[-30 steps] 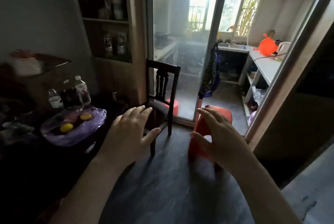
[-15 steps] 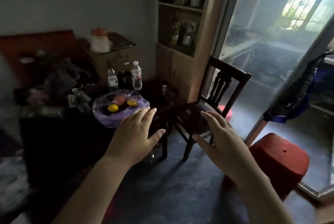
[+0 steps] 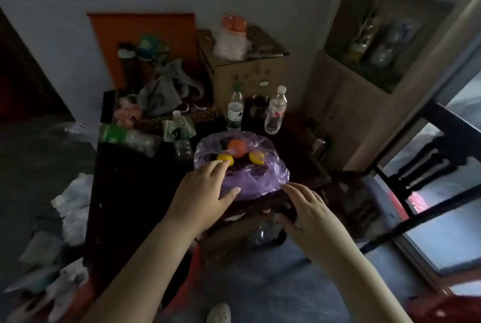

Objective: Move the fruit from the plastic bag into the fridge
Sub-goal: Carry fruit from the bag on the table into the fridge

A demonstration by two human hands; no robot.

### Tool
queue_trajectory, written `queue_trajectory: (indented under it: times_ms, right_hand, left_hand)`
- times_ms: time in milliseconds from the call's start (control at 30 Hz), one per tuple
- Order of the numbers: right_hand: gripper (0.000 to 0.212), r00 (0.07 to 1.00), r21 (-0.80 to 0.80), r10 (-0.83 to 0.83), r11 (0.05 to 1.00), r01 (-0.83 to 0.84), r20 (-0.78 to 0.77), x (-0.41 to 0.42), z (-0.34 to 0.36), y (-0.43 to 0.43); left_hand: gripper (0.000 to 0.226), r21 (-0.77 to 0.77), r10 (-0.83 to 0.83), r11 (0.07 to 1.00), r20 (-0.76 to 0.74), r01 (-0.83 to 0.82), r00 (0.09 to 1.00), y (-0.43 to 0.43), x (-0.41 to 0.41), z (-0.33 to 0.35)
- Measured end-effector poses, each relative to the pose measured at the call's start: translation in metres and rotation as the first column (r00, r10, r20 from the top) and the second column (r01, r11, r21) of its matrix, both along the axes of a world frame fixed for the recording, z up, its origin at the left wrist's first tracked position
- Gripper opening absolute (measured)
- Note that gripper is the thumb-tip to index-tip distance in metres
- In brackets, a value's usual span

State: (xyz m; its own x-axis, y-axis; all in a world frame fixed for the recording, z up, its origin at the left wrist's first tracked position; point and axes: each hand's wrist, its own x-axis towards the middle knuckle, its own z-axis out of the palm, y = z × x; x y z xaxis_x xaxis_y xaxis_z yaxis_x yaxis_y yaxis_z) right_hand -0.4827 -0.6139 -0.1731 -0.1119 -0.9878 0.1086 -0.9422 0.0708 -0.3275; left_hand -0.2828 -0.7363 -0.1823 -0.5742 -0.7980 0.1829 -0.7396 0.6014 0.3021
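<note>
A purple plastic bag (image 3: 256,182) lies open on the near right corner of a dark table (image 3: 130,179). In it sit an orange-red fruit (image 3: 236,148) and two yellow fruits, one at the left (image 3: 225,158) and one at the right (image 3: 257,157). My left hand (image 3: 201,196) hovers over the bag's left edge, fingers spread, fingertips just short of the left yellow fruit. My right hand (image 3: 312,212) is spread open by the bag's near right edge and holds nothing. No fridge is in view.
Two upright water bottles (image 3: 235,111) (image 3: 275,111) stand behind the bag, another bottle (image 3: 182,140) to its left, amid cloth clutter. A cardboard box (image 3: 247,72) sits behind. A dark wooden chair (image 3: 421,166) stands at the right, a shelf unit (image 3: 385,36) beyond it. Crumpled bags (image 3: 70,205) lie on the floor at left.
The view has swung left and down from the glass door to the table. Both open hands have come close to the purple bag; the left now reaches its edge.
</note>
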Motion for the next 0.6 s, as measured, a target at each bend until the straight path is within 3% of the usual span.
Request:
queue_trajectory:
  times_ms: [233, 467, 600]
  right_hand:
    - [0.057, 0.998, 0.068, 0.059, 0.996, -0.061, 0.029, -0.016, -0.034, -0.110]
    - [0.052, 0.987, 0.268, 0.114, 0.953, -0.141, 0.113, -0.042, -0.081, -0.179]
    - [0.043, 0.972, 0.393, 0.182, 0.891, -0.226, 0.147, -0.062, -0.120, -0.226]
  left_hand:
    - [0.054, 0.171, -0.032, 0.985, 0.115, 0.012, 0.993, -0.105, -0.032, -0.047]
    - [0.055, 0.328, -0.027, 0.943, 0.227, -0.050, 0.974, -0.155, -0.055, -0.104]
    - [0.059, 0.374, 0.013, 0.923, 0.219, -0.096, 0.976, -0.172, -0.069, -0.128]
